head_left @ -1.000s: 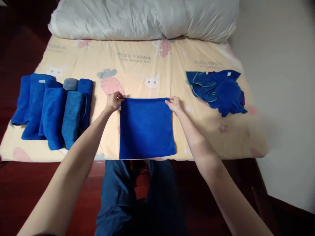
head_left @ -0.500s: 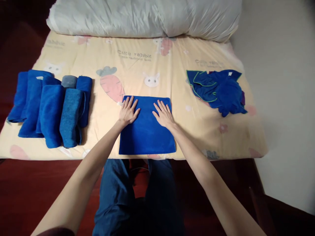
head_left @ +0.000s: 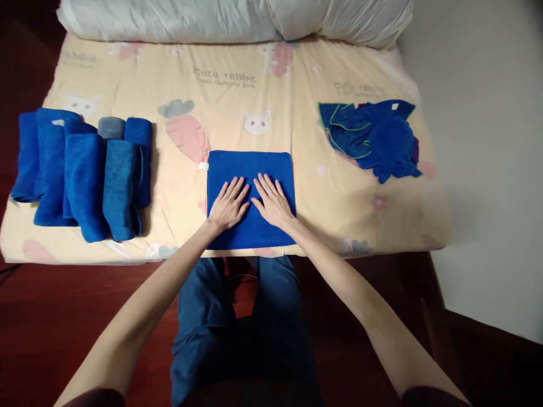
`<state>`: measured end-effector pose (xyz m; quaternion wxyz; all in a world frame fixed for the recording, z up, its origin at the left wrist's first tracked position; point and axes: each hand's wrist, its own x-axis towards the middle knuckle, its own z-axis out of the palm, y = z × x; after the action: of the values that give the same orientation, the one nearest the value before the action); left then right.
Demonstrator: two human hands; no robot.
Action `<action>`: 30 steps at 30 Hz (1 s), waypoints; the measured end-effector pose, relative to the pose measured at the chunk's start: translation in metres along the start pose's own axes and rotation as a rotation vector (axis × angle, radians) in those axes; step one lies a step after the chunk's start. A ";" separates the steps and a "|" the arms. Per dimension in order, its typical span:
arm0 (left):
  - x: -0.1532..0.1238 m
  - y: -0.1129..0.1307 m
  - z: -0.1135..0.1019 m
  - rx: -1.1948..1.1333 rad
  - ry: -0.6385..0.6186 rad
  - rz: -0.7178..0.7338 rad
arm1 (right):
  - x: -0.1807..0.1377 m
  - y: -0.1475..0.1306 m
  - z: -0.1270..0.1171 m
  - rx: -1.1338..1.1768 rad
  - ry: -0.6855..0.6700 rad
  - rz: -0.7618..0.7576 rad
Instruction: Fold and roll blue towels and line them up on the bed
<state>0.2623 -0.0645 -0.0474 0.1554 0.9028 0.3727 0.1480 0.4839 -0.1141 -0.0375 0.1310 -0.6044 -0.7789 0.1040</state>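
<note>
two hands lie flat on the folded blue towel (head_left: 250, 169), left hand (head_left: 228, 204) and right hand (head_left: 271, 200) side by side, fingers (head_left: 237, 187) spread and pinching nothing; the towel sits at the near edge of the mattress (head_left: 297, 169), between the row of rolled towels (head_left: 85, 169) on the left and the crumpled blue cloths (head_left: 373, 138) on the right. judgement: smoothing goes best with palms pressing evenly from the middle outward, so the layers stay square and no crease is trapped near the tag (head_left: 203, 166).

Home bedroom, cartoon-rabbit bed sheet (head_left: 237, 102), rolled white duvet (head_left: 212, 17) at the head, dark wood floor (head_left: 63, 316)
</note>
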 end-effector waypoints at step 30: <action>-0.211 0.031 -0.028 -0.036 0.191 -0.190 | -0.204 0.003 0.007 0.338 0.384 0.219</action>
<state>0.1282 -0.2320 -0.0421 0.1484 0.8423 0.4670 0.2245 0.5320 -0.3111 -0.0609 0.3632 -0.6632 -0.6415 0.1296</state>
